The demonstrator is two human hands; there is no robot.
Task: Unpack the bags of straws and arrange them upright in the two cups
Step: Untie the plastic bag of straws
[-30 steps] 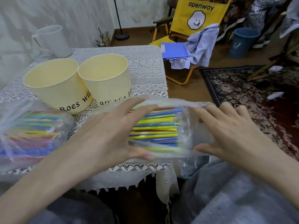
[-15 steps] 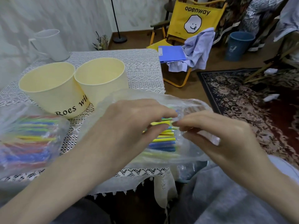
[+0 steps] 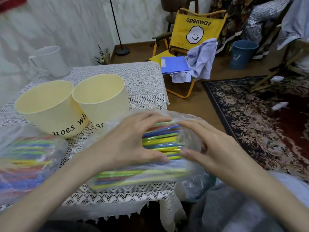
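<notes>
A clear plastic bag of coloured straws (image 3: 160,141) lies at the table's near right corner. My left hand (image 3: 127,139) grips the bundle from the left, fingers over the top and thumb below. My right hand (image 3: 215,146) grips the bag's right end the same way, just past the straw tips. A second bag of straws (image 3: 28,156) lies at the near left, untouched. Two pale yellow cups (image 3: 48,104) (image 3: 102,92) stand side by side behind the bags; neither has any straws in it.
A white pitcher (image 3: 51,61) stands at the table's far left on the lace tablecloth (image 3: 143,84). Right of the table are a yellow folding chair (image 3: 195,30) with a blue folder and shirt, a blue bin (image 3: 242,54) and a patterned rug (image 3: 260,118).
A second ago both hands lay spread on the bag; half a second ago they pinched the plastic above the straw tips. Now both wrap around the bundle again.
</notes>
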